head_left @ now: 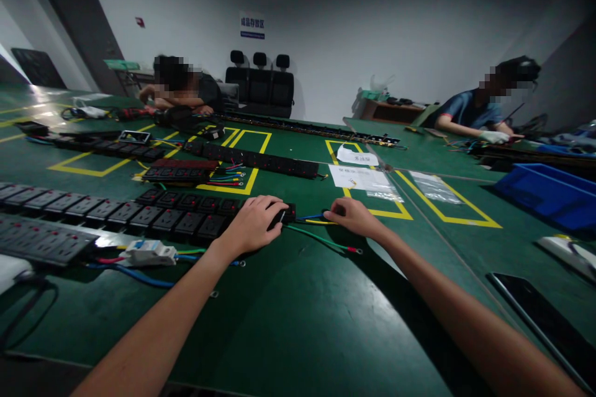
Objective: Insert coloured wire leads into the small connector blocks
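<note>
My left hand (256,221) lies over the right end of a black socket strip (189,200), its fingers curled round the housing. From that end run a green wire (321,236) with a red-sleeved ring terminal, and blue and yellow wires (310,219). The tips of my right hand (356,216) are pinched together on the blue and yellow wires, whose ends are partly hidden by the fingers. Close by on the left are another black socket strip (105,208) and a white circuit breaker (151,252) with wires attached.
More socket strips (261,158) lie farther back among yellow tape markings. Paper sheets (349,177) and plastic bags are behind my right hand. A blue bin (549,195) and a phone (544,316) are at right. Two people (475,108) work across the table.
</note>
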{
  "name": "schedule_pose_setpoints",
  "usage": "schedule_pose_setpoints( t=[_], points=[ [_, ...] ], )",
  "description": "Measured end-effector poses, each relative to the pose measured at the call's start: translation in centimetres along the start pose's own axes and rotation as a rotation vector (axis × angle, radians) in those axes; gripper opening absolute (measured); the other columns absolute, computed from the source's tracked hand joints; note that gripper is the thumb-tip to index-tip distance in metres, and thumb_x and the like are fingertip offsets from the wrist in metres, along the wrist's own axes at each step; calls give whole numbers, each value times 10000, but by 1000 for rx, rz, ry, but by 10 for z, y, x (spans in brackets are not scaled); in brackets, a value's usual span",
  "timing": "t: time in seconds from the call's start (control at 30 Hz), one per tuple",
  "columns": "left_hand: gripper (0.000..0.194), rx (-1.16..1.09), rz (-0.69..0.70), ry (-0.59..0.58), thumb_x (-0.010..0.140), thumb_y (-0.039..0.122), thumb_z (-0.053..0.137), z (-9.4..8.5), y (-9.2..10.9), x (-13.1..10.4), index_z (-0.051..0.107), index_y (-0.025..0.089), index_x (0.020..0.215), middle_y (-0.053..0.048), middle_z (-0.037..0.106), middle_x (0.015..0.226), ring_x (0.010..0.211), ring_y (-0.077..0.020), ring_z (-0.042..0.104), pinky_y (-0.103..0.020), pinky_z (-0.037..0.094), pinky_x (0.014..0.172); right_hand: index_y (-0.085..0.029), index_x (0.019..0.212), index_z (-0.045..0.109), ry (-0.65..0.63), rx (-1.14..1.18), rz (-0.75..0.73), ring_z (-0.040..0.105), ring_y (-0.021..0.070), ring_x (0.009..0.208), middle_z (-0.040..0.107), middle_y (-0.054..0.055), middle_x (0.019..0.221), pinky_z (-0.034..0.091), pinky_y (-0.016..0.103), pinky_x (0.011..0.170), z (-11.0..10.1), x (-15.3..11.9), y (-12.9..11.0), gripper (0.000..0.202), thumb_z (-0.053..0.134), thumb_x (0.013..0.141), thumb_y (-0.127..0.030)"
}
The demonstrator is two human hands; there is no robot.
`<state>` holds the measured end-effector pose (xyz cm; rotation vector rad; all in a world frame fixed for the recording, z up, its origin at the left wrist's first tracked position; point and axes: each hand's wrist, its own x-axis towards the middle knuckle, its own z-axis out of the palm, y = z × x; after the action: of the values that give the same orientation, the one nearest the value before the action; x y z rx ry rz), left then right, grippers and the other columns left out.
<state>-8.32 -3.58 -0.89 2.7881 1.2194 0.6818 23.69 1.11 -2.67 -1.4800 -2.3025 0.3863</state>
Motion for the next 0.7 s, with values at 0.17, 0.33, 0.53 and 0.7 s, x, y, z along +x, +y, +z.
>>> schedule_pose_setpoints(
  t=[0.17, 0.33, 0.53, 0.7],
  points=[
    [391, -13, -2, 13, 931, 240, 580, 1, 0, -1, 614, 241, 1321, -98, 620, 1331, 1232, -290, 570, -485, 436, 1063, -216, 798, 665, 101, 63, 24, 630, 206, 716, 711, 61, 807, 442, 313, 614, -4, 0, -9, 354, 623, 875, -559],
    [384, -9, 0, 15, 937, 230, 586, 1, 1, -1, 605, 230, 1320, -86, 615, 1330, 1225, -278, 571, -475, 436, 1052, -222, 801, 656, 219, 95, -42, 596, 193, 681, 674, 61, 745, 431, 316, 623, -19, -4, -40, 323, 591, 906, -520],
    [381, 4, 6, 11, 944, 233, 582, 1, 2, -1, 600, 224, 1324, -88, 615, 1332, 1221, -274, 571, -470, 432, 1053, -217, 779, 669, 155, 89, -3, 605, 193, 682, 691, 60, 751, 425, 307, 599, -14, -2, -26, 312, 619, 873, -510],
    [379, 2, 1, 14, 938, 231, 583, 0, 2, -1, 604, 226, 1316, -90, 617, 1330, 1224, -276, 574, -466, 435, 1052, -205, 761, 710, -83, 133, 166, 620, 199, 635, 714, 64, 730, 418, 308, 550, -7, 0, 0, 375, 626, 853, -559]
  ],
)
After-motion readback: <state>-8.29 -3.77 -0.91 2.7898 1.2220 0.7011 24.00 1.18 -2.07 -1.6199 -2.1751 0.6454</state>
